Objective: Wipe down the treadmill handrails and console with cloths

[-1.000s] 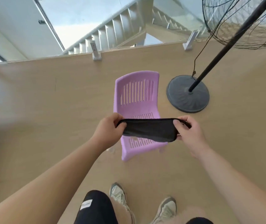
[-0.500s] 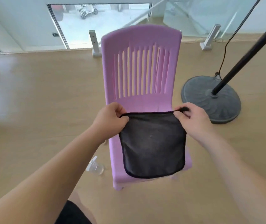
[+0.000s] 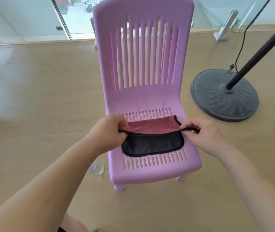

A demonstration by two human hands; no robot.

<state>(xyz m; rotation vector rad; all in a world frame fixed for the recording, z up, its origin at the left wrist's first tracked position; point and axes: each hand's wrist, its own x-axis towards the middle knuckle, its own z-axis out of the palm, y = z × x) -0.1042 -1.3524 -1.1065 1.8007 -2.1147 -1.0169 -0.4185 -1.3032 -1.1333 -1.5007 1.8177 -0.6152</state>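
Head view, looking down: both hands are out in front over a lilac plastic chair point(image 3: 143, 101). The left hand point(image 3: 110, 131) pinches the near-left corner of the dark cloth point(image 3: 151, 145), fingers curled tight on the hem. The right hand point(image 3: 202, 134) pinches the opposite corner, thumb and forefinger on the black edging, and a short tail of the hem pokes out past the fingers. The top edge is stretched taut between the two hands, just above the slotted seat, while the rest of the cloth sags and lies on the seat. Behind that edge a pink layer point(image 3: 151, 127) with the same dark trim lies flat on the seat; I can't tell whether it is a second cloth or the other face of this one. A clear plastic container point(image 3: 97, 168) sits on the wooden floor point(image 3: 33, 97) by the chair's front-left leg. To the right stands a round dark fan base point(image 3: 223, 96), its pole point(image 3: 259, 54) slanting up and out of shot.
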